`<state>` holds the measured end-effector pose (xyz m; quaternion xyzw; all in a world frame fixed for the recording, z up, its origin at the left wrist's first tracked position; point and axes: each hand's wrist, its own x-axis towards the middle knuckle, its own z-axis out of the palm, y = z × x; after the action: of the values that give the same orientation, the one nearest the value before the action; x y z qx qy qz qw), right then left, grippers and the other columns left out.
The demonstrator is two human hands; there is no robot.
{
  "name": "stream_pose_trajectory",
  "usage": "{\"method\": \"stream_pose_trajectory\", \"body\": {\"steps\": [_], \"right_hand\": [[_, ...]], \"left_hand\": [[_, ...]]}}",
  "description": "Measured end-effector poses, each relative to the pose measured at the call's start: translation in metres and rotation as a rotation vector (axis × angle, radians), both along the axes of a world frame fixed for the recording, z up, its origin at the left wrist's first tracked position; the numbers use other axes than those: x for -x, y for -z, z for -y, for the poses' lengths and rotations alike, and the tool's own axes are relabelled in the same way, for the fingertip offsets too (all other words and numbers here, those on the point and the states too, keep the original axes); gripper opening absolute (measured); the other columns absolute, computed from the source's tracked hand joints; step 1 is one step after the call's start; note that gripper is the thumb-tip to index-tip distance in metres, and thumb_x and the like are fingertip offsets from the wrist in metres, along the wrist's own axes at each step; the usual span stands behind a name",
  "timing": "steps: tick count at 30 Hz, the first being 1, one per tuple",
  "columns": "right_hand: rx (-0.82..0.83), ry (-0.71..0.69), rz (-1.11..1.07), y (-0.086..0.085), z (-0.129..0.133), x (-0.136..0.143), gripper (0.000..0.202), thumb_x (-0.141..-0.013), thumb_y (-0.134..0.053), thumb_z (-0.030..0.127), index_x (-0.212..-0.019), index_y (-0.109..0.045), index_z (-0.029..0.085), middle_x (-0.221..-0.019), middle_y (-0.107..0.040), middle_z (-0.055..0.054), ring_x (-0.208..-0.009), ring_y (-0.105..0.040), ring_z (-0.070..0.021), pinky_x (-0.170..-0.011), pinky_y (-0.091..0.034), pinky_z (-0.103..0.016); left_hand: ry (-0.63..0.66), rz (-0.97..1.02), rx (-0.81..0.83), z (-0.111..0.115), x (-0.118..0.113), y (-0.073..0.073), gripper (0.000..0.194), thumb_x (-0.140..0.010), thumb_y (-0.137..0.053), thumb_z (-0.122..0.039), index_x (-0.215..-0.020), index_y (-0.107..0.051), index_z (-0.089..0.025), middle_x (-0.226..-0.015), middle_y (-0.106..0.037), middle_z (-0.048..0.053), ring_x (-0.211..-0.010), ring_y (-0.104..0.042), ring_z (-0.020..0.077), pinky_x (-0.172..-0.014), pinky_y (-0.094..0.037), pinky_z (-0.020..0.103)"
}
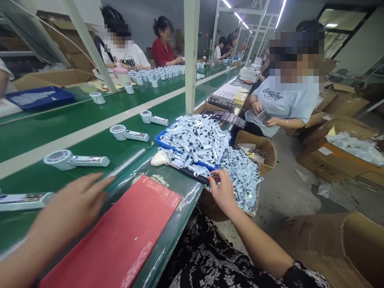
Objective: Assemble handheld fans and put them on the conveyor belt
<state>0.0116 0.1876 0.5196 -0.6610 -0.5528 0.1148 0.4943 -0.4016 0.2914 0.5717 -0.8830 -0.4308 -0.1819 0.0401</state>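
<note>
My left hand (73, 204) is over the green conveyor, fingers apart and holding nothing, near a white handheld device with a round head (76, 160). My right hand (220, 188) is at the near edge of a heap of pale blue parts (195, 140) in a blue tray (162, 140); its thumb and fingers are closed around something I cannot make out. Beside it lies a black-handled tool (189, 174) with a whitish tip. A red mat (120, 236) lies flat on the bench in front of me.
More devices (129, 133) sit on the conveyor (90, 120). A box of pale blue parts (243, 180) stands by the bench edge. A white post (191, 56) rises behind the tray. A person (282, 96) sits at the right, holding a dark sheet; others work across the belt.
</note>
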Motion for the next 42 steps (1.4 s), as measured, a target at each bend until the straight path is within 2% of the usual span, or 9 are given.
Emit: {"method": "stream_pose_trajectory", "body": {"steps": [3,6,9,12,16,21,28,36,42], "right_hand": [[-0.008,0.02,-0.044,0.005,-0.001,0.002,0.015,-0.098,-0.054,0.028,-0.108,-0.057,0.018,-0.108,-0.057,-0.011,-0.088,-0.067,-0.0207,-0.084,-0.059,-0.038],[-0.006,0.038,-0.095,0.01,0.001,0.007,0.02,-0.098,-0.054,0.029,-0.114,-0.057,0.016,-0.109,-0.061,-0.012,-0.091,-0.069,-0.0216,-0.083,-0.06,-0.037],[0.031,0.032,-0.135,0.008,0.003,0.01,0.025,-0.099,-0.054,0.026,-0.121,-0.057,0.015,-0.113,-0.065,-0.014,-0.094,-0.07,-0.0227,-0.084,-0.06,-0.037],[0.111,-0.011,0.003,-0.003,0.002,0.011,0.025,-0.099,-0.053,0.02,-0.123,-0.06,0.014,-0.116,-0.065,-0.015,-0.103,-0.067,-0.0265,-0.09,-0.057,-0.041],[0.216,-0.054,0.282,-0.019,-0.007,0.015,0.026,-0.1,-0.054,0.015,-0.123,-0.064,0.014,-0.118,-0.065,-0.014,-0.11,-0.064,-0.0301,-0.095,-0.054,-0.046],[0.276,-0.099,0.407,-0.028,-0.024,0.029,0.033,-0.098,-0.054,0.009,-0.129,-0.062,0.015,-0.122,-0.066,-0.014,-0.112,-0.064,-0.0295,-0.097,-0.054,-0.045],[0.194,-0.267,0.453,-0.04,-0.051,0.049,0.041,-0.1,-0.048,0.006,-0.138,-0.058,0.017,-0.139,-0.059,-0.011,-0.122,-0.061,-0.0237,-0.1,-0.055,-0.035],[0.011,-0.443,0.399,-0.041,-0.071,0.055,0.037,-0.102,-0.05,0.008,-0.136,-0.062,0.018,-0.136,-0.063,-0.008,-0.122,-0.06,-0.0199,-0.105,-0.051,-0.031],[-0.09,-0.206,0.274,-0.037,-0.037,0.021,0.02,-0.101,-0.057,0.014,-0.116,-0.07,0.017,-0.104,-0.069,-0.007,-0.094,-0.066,-0.022,-0.081,-0.053,-0.033]], "left_hand": [[0.162,0.007,0.052,0.025,-0.091,-0.001,0.037,-0.102,-0.042,-0.038,-0.127,-0.064,-0.022,-0.133,-0.065,0.015,-0.118,-0.064,0.0359,-0.095,-0.057,0.054],[0.261,0.014,0.105,0.036,-0.166,-0.008,0.034,-0.103,-0.045,-0.03,-0.131,-0.062,-0.02,-0.135,-0.065,0.014,-0.121,-0.062,0.0325,-0.101,-0.054,0.052],[0.249,-0.015,0.146,0.029,-0.211,-0.013,0.034,-0.099,-0.055,-0.025,-0.131,-0.061,-0.017,-0.134,-0.065,0.015,-0.122,-0.059,0.0354,-0.099,-0.053,0.054],[0.234,-0.043,0.142,0.018,-0.232,-0.012,0.033,-0.096,-0.061,-0.025,-0.128,-0.061,-0.016,-0.125,-0.069,0.015,-0.118,-0.06,0.0376,-0.093,-0.053,0.055],[0.248,-0.042,0.104,0.01,-0.237,-0.003,0.032,-0.096,-0.061,-0.023,-0.128,-0.062,-0.018,-0.121,-0.07,0.013,-0.11,-0.062,0.0358,-0.089,-0.054,0.051],[0.283,0.028,0.046,0.005,-0.23,0.013,0.029,-0.098,-0.054,-0.022,-0.125,-0.062,-0.016,-0.119,-0.07,0.014,-0.108,-0.062,0.0318,-0.093,-0.056,0.048],[0.19,0.128,-0.058,-0.009,-0.21,0.023,0.02,-0.097,-0.044,-0.016,-0.107,-0.061,-0.02,-0.105,-0.07,0.012,-0.097,-0.064,0.0306,-0.083,-0.056,0.045],[0.078,0.224,-0.088,-0.022,-0.191,0.026,0.018,-0.097,-0.044,-0.018,-0.098,-0.061,-0.022,-0.1,-0.07,0.009,-0.097,-0.065,0.0285,-0.085,-0.055,0.043],[-0.017,0.31,-0.003,-0.021,-0.175,0.02,0.027,-0.098,-0.049,-0.028,-0.116,-0.067,-0.018,-0.104,-0.071,0.011,-0.099,-0.067,0.0272,-0.089,-0.056,0.041]]}}
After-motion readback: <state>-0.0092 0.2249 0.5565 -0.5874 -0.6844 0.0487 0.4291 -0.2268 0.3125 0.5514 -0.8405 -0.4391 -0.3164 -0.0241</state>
